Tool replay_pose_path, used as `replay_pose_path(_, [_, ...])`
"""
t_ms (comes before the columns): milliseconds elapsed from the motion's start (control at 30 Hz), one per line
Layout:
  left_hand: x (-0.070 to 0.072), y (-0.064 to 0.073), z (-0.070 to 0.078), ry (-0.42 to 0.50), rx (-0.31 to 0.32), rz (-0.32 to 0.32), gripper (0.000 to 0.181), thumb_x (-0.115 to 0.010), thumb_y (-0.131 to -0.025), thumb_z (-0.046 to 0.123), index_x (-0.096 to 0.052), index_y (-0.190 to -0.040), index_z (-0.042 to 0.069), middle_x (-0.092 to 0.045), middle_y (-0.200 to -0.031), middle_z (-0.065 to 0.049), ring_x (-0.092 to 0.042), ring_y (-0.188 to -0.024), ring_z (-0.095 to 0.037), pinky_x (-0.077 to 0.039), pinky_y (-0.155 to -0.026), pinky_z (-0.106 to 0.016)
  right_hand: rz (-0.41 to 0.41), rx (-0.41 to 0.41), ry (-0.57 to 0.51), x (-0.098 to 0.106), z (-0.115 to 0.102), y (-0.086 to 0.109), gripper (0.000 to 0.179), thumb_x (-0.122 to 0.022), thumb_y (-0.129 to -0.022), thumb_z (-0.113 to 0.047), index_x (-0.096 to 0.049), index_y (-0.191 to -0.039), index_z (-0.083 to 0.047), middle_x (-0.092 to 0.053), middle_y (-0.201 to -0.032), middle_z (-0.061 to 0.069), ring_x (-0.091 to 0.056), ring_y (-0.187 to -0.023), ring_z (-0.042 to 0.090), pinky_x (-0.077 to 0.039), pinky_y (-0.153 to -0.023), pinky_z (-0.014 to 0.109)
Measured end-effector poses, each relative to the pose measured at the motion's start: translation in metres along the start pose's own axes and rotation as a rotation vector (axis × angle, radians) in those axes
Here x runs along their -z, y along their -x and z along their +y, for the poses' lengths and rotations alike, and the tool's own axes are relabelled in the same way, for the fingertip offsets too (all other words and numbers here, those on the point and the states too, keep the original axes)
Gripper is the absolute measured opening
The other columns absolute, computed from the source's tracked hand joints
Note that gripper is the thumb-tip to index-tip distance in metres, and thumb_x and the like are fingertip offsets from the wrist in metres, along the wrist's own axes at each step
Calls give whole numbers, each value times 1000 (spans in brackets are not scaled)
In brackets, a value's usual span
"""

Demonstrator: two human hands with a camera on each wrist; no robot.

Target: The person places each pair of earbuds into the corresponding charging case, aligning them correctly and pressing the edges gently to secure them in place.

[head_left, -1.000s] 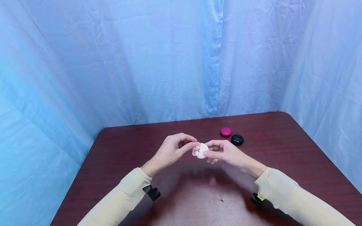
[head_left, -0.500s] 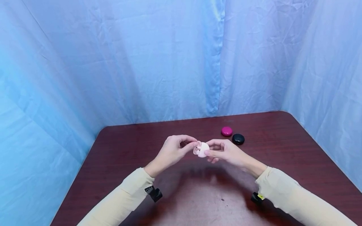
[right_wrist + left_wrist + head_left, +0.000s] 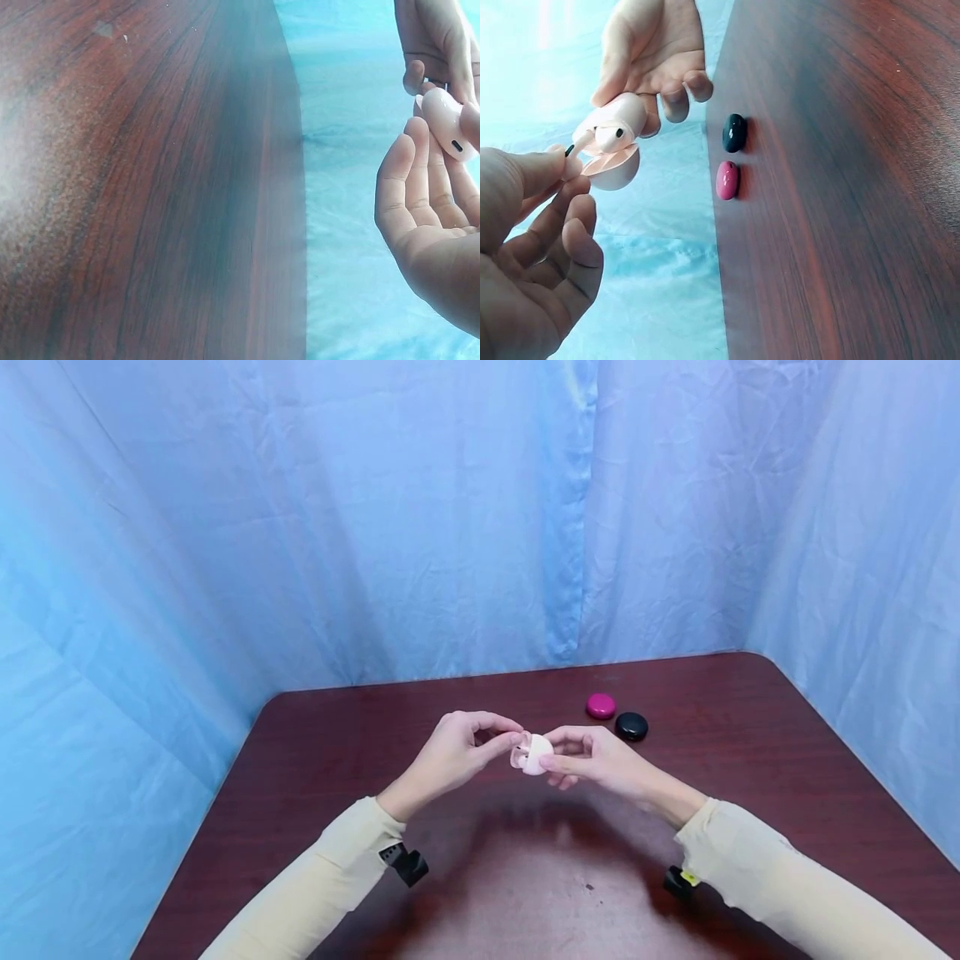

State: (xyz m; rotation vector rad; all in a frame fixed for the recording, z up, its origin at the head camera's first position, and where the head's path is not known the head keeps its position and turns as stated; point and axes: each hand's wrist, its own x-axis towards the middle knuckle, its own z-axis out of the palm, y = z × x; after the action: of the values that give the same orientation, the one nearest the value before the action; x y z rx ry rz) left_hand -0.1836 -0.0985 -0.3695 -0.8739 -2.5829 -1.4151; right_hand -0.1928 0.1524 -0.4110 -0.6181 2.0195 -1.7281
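Observation:
My right hand (image 3: 609,766) holds a pale pink earbud case (image 3: 632,111) above the table, thumb on one side and fingers behind. The case's lid (image 3: 620,174) is flipped open, towards my left hand (image 3: 448,758). One earbud (image 3: 610,138) sits at the case opening. Thumb and fingertips of my left hand pinch another earbud (image 3: 573,166), its stem directed at the case; whether the stem tip is inside a slot I cannot tell. In the right wrist view, the case bottom (image 3: 444,116) shows a dark charging port, and fingers partly cover it.
On the dark red wood table (image 3: 337,735), beyond my right hand, lie a magenta rounded case (image 3: 601,707) and a black rounded case (image 3: 632,727), close together. Light blue curtains (image 3: 450,527) hang along the back and both sides.
Both hands stay nearly in place around the earbud case, with only a slight shift. The pinched earbud's tilt may differ a little; the table items lie as before.

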Motion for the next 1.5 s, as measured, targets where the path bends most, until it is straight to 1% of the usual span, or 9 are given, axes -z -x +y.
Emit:
replay_pose_path(167, [-2, 0, 1, -29, -39, 31, 13, -77, -93, 18, -80, -105, 13, -74, -90, 11, -63, -66, -14, -51, -58, -26, 8, -13, -7, 0, -2, 1, 35, -73, -96, -20, -65, -124, 0, -72, -105, 19, -70, -87, 34, -58, -80, 53])
replay_pose_path(333, [-4, -1, 4, -61, -36, 90, 16, -80, -90, 20, -80, -104, 12, -75, -87, 10, -63, -64, -6, -53, -58, -25, 8, -11, -13, 0, -3, 1, 36, -73, -96, -21, -64, -124, 0, -71, -106, 21, -69, -89, 40, -58, -81, 54])
replay_pose_path(533, [-4, 0, 5, -79, -40, 96, 13, -80, -90, 20, -80, -102, 13, -75, -86, 11, -59, -61, -3, -50, -54, -24, 0, -7, -15, 0, -3, 0, 35, -73, -96, -20, -64, -123, 0, -70, -107, 25, -70, -87, 34, -58, -80, 52])
replay_pose_path(700, [-5, 2, 4, -77, -68, 119, 13, -80, -90, 19, -80, -101, 13, -74, -84, 12, -57, -59, -4, -48, -52, -24, -9, 3, -16, 0, -2, 0, 34, -72, -97, -19, -64, -124, 0, -70, -108, 25, -69, -89, 40, -59, -80, 50])
replay_pose_path(833, [-7, 5, 4, -65, -99, 137, 13, -81, -88, 16, -80, -100, 11, -74, -84, 10, -57, -59, -4, -48, -52, -23, -15, 10, -16, -1, -2, 0, 33, -71, -97, -18, -64, -124, 1, -72, -106, 18, -69, -91, 43, -59, -78, 46])
replay_pose_path(1000, [-8, 6, 4, -33, -119, 142, 14, -82, -87, 14, -79, -100, 9, -74, -84, 8, -59, -60, -4, -51, -53, -24, -23, 19, -23, -3, -2, 0, 34, -70, -98, -17, -63, -125, 1, -73, -106, 16, -71, -88, 36, -60, -77, 42])
replay_pose_path(1200, [-10, 4, 3, -27, -115, 144, 15, -83, -86, 13, -79, -99, 8, -75, -85, 6, -61, -61, -2, -52, -54, -24, -21, 24, -23, -3, -1, 0, 33, -70, -98, -17, -63, -124, 2, -73, -105, 15, -72, -86, 30, -59, -79, 49])
replay_pose_path(1367, [-10, 4, 3, -32, -89, 152, 17, -84, -85, 15, -78, -100, 7, -75, -84, 5, -63, -61, -1, -54, -55, -24, -25, 39, -23, -2, 0, 0, 32, -69, -98, -16, -64, -124, 1, -72, -106, 17, -70, -90, 41, -59, -78, 48])
replay_pose_path(1500, [-10, 4, 3, -28, -58, 156, 19, -84, -86, 17, -78, -101, 8, -75, -85, 6, -63, -61, -1, -54, -55, -25, -23, 42, -17, -1, 1, 0, 32, -69, -98, -17, -64, -124, 0, -72, -106, 19, -69, -90, 42, -60, -77, 43])
